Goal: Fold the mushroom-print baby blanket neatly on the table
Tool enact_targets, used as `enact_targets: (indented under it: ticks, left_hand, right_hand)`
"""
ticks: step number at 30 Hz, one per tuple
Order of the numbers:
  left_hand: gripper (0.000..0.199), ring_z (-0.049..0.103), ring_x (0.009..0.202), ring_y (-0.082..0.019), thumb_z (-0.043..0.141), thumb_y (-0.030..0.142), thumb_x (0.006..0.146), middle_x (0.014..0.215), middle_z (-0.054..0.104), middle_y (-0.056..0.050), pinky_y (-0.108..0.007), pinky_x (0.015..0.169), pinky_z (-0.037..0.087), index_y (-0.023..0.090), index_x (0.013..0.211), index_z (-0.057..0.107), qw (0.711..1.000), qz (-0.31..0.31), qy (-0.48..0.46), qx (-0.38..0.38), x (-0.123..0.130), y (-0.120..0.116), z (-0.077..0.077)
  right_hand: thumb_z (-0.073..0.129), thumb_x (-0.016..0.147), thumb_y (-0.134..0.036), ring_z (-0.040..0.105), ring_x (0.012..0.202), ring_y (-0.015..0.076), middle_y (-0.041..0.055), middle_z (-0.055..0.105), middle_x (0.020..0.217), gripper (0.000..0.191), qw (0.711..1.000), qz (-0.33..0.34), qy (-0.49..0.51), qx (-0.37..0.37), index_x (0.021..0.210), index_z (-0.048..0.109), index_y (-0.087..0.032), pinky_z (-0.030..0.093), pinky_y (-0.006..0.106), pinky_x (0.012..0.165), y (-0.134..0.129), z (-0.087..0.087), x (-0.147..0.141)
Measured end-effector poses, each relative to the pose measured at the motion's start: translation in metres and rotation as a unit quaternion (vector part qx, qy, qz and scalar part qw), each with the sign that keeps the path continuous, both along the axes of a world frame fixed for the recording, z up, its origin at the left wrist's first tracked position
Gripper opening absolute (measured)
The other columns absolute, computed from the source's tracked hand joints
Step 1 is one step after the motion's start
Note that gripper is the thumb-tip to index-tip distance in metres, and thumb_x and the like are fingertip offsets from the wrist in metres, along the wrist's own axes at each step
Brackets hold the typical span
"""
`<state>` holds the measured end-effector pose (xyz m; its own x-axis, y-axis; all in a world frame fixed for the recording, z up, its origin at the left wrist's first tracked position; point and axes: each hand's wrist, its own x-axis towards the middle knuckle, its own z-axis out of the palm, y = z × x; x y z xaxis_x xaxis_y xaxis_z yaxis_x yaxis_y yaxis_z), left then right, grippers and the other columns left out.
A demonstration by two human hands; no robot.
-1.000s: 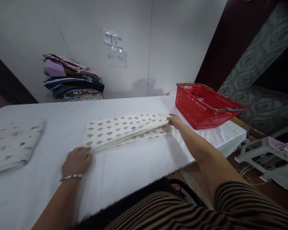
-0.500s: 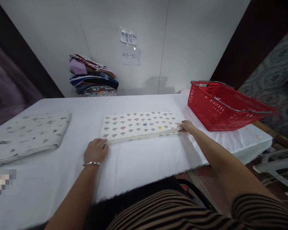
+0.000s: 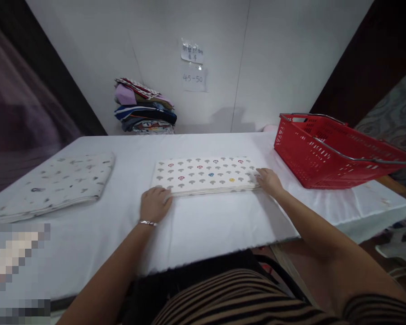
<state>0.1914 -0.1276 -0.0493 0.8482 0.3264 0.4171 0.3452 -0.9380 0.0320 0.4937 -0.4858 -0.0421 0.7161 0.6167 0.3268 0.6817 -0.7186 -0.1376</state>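
A folded white cloth (image 3: pixel 219 175) printed with grey mushrooms and a few coloured ones lies flat in the middle of the table, its layered edge facing me. My left hand (image 3: pixel 154 203), with a bracelet at the wrist, rests on its near left corner, fingers lying flat. On the near right corner lies my right hand (image 3: pixel 269 182); its fingers are stretched over the fabric, and the thumb is hard to see. Neither hand lifts the cloth from the table.
On the left lies another folded printed cloth (image 3: pixel 67 183). A red plastic basket (image 3: pixel 311 155) with metal handles stands at the right on the white-covered table (image 3: pixel 203 230). Piled fabrics (image 3: pixel 145 108) sit at the back by the wall, below paper signs (image 3: pixel 193 67).
My right hand has loosened from gripping the cloth's edge and lies over its corner. My left hand has slid further onto the left corner. The view has shifted slightly left.
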Motion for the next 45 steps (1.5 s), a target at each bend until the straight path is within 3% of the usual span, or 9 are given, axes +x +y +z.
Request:
enact_targets:
  ticks: [5, 15, 20, 23, 27, 29, 33, 38, 45]
  left_hand:
    - [0.026, 0.052, 0.102, -0.025, 0.047, 0.03, 0.085, 0.106, 0.065, -0.007, -0.041, 0.089, 0.037, 0.022, 0.102, 0.065, 0.996, -0.083, 0.023, -0.028, 0.023, -0.016, 0.002]
    - [0.028, 0.054, 0.096, -0.023, 0.042, 0.029, 0.089, 0.104, 0.064, -0.007, -0.038, 0.083, 0.043, 0.023, 0.101, 0.066, 0.991, -0.103, 0.056, -0.06, 0.035, -0.013, -0.005]
    - [0.033, 0.055, 0.094, -0.025, 0.038, 0.032, 0.089, 0.102, 0.065, -0.009, -0.039, 0.083, 0.044, 0.02, 0.101, 0.067, 0.992, -0.111, 0.042, -0.048, 0.036, -0.008, -0.008]
    - [0.036, 0.055, 0.095, -0.025, 0.037, 0.036, 0.088, 0.102, 0.065, -0.009, -0.039, 0.082, 0.045, 0.021, 0.102, 0.067, 0.991, -0.118, 0.033, -0.05, 0.037, -0.003, -0.011]
    - [0.038, 0.056, 0.096, -0.026, 0.036, 0.038, 0.086, 0.102, 0.065, -0.009, -0.04, 0.082, 0.045, 0.022, 0.101, 0.067, 0.992, -0.115, 0.027, -0.049, 0.038, 0.002, -0.016]
    - [0.038, 0.056, 0.096, -0.026, 0.037, 0.038, 0.086, 0.102, 0.066, -0.009, -0.039, 0.082, 0.045, 0.022, 0.102, 0.067, 0.992, -0.113, 0.027, -0.047, 0.038, 0.003, -0.017]
    - [0.038, 0.056, 0.096, -0.026, 0.037, 0.037, 0.084, 0.102, 0.065, -0.009, -0.041, 0.083, 0.045, 0.022, 0.102, 0.067, 0.992, -0.113, 0.016, -0.049, 0.039, 0.003, -0.019]
    - [0.041, 0.056, 0.097, -0.025, 0.034, 0.038, 0.085, 0.102, 0.066, -0.009, -0.04, 0.085, 0.045, 0.021, 0.103, 0.067, 0.992, -0.114, 0.027, -0.043, 0.038, 0.003, -0.019]
    - [0.038, 0.056, 0.098, -0.025, 0.038, 0.035, 0.085, 0.104, 0.066, -0.008, -0.039, 0.087, 0.045, 0.021, 0.104, 0.067, 0.992, -0.11, 0.023, -0.049, 0.036, 0.003, -0.02]
  right_hand:
    - [0.047, 0.089, -0.03, 0.056, 0.102, 0.0234, 0.0095, 0.064, 0.108, 0.027, 0.967, 0.249, -0.019, 0.042, 0.108, 0.064, -0.021, 0.044, 0.039, 0.089, 0.021, -0.012, -0.025]
    - [0.047, 0.091, -0.033, 0.057, 0.097, 0.024, 0.0113, 0.064, 0.106, 0.028, 0.963, 0.261, -0.041, 0.054, 0.107, 0.066, -0.021, 0.046, 0.04, 0.086, 0.018, -0.027, -0.029]
    - [0.046, 0.09, -0.033, 0.058, 0.1, 0.0229, 0.0093, 0.066, 0.107, 0.028, 0.976, 0.194, -0.01, 0.101, 0.104, 0.068, -0.022, 0.044, 0.041, 0.091, -0.014, -0.031, -0.02]
    - [0.048, 0.088, -0.035, 0.058, 0.103, 0.0218, 0.0078, 0.066, 0.107, 0.027, 0.976, 0.086, 0.068, 0.191, 0.094, 0.07, -0.022, 0.043, 0.038, 0.094, -0.033, -0.028, -0.011]
    - [0.048, 0.084, -0.033, 0.061, 0.096, 0.021, 0.0075, 0.068, 0.099, 0.025, 0.919, -0.146, 0.234, 0.282, 0.089, 0.067, -0.017, 0.051, 0.032, 0.08, -0.043, -0.017, 0.004]
    - [0.049, 0.084, -0.031, 0.065, 0.079, 0.0185, 0.0076, 0.069, 0.085, 0.024, 0.897, -0.198, 0.285, 0.273, 0.087, 0.065, -0.015, 0.052, 0.027, 0.063, -0.041, -0.011, 0.01]
    - [0.058, 0.079, -0.029, 0.06, 0.051, 0.0146, 0.0044, 0.064, 0.058, 0.018, 0.873, -0.235, 0.366, 0.222, 0.069, 0.062, -0.015, 0.048, 0.023, 0.046, -0.031, -0.001, 0.018]
    - [0.072, 0.067, -0.032, 0.054, 0.042, 0.0147, 0.0022, 0.054, 0.04, 0.025, 0.855, -0.244, 0.429, 0.159, 0.055, 0.057, -0.016, 0.045, 0.023, 0.041, -0.016, 0.007, 0.022]
    - [0.063, 0.073, -0.021, 0.054, 0.046, 0.01, -0.004, 0.053, 0.045, 0.006, 0.895, -0.222, 0.351, 0.164, 0.073, 0.062, -0.015, 0.044, 0.018, 0.047, -0.017, -0.001, 0.019]
